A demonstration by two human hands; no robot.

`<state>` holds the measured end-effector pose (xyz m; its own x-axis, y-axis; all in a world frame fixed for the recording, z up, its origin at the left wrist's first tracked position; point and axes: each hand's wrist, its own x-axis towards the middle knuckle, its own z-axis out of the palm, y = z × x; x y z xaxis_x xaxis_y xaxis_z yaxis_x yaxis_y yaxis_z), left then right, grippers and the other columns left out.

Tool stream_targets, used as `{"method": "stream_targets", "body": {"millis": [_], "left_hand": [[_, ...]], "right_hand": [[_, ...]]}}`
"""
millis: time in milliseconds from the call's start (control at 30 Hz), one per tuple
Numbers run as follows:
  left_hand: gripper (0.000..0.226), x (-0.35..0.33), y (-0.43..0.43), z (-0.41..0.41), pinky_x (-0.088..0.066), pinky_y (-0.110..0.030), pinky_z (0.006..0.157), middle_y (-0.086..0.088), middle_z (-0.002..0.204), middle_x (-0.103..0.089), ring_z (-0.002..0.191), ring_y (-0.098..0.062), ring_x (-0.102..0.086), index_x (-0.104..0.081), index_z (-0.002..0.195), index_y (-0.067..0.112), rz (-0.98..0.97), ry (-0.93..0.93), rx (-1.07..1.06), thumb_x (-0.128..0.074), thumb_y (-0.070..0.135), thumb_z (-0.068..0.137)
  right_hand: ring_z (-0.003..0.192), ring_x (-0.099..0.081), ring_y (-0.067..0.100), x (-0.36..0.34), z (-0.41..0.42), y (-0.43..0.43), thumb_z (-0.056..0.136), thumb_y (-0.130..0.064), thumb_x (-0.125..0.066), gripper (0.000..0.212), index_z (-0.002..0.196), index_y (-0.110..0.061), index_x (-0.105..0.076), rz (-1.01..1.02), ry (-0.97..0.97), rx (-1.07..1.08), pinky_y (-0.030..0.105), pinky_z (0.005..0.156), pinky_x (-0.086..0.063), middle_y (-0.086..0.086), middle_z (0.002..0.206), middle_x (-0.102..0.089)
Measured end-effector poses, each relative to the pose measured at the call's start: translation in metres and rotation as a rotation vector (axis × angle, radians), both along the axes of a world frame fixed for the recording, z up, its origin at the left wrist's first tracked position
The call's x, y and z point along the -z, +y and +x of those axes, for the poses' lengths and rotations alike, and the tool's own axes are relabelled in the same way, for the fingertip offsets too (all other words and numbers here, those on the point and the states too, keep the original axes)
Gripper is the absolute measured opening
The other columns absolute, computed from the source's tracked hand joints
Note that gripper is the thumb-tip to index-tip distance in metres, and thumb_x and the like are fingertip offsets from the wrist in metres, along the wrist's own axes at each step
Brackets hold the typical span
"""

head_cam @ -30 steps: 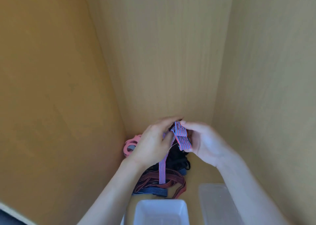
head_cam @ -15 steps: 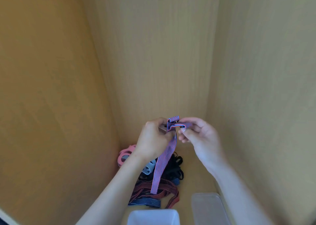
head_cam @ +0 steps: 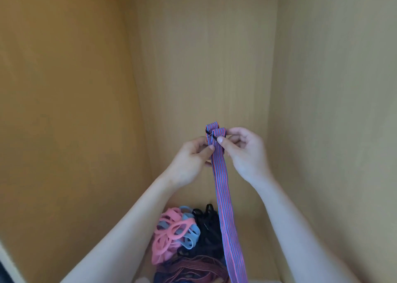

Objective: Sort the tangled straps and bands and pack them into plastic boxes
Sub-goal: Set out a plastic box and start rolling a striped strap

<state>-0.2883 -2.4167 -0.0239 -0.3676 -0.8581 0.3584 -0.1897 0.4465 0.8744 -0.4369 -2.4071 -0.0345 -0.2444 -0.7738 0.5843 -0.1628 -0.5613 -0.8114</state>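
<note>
Head: striped strap (head_cam: 223,196) hangs from left hand (head_cam: 189,160), right hand (head_cam: 247,153) grip

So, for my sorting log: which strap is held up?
The blue-and-red striped strap, pinched by the left hand and right hand; pink bands and black bands lie below.

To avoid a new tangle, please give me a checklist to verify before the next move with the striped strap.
1. Left hand and right hand both pinch the striped strap at its folded top: ok.
2. Strap hangs straight, untwisted: ok.
3. Lower end free of the dark red straps: cannot tell, it leaves the frame.
4. Plastic box ready: cannot tell, none clearly shows.
5. Pink bands and black bands sorted: not ok, heaped together.
</note>
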Motion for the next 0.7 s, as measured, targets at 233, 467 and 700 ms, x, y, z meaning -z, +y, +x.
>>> {"method": "stream_targets", "body": {"millis": [233,467,700], "left_hand": [[0.023,-0.037,0.002,0.005,-0.056,-0.034,0.081,-0.019,0.108,-0.069,0.083,-0.020,-0.066,-0.058,0.121,-0.007,-0.033,-0.043,0.013,-0.044,0.003,0.105],[0.016,-0.043,0.007,0.006,-0.060,-0.027,0.073,-0.014,0.095,-0.067,0.074,-0.015,-0.071,-0.058,0.111,0.000,-0.057,-0.029,0.098,-0.043,0.001,0.105],[0.018,-0.018,0.002,0.005,-0.059,-0.039,0.080,-0.008,0.087,-0.074,0.077,-0.025,-0.072,-0.059,0.104,0.006,0.130,0.264,0.170,-0.041,0.007,0.106]], "right_hand": [[0.064,-0.057,0.020,-0.039,0.000,-0.003,0.088,-0.006,-0.075,0.017,0.095,-0.020,-0.068,-0.033,0.079,-0.021,0.026,0.064,-0.048,0.002,0.075,-0.059],[0.049,-0.054,0.005,-0.049,0.004,0.013,0.094,-0.003,-0.065,0.024,0.088,-0.025,-0.072,-0.046,0.127,-0.110,0.014,0.048,-0.042,-0.014,0.066,-0.066],[0.040,-0.051,0.008,-0.044,0.017,0.014,0.094,-0.007,-0.068,0.020,0.083,-0.023,-0.069,0.006,-0.024,-0.156,0.017,0.039,-0.041,-0.010,0.053,-0.063]]}}
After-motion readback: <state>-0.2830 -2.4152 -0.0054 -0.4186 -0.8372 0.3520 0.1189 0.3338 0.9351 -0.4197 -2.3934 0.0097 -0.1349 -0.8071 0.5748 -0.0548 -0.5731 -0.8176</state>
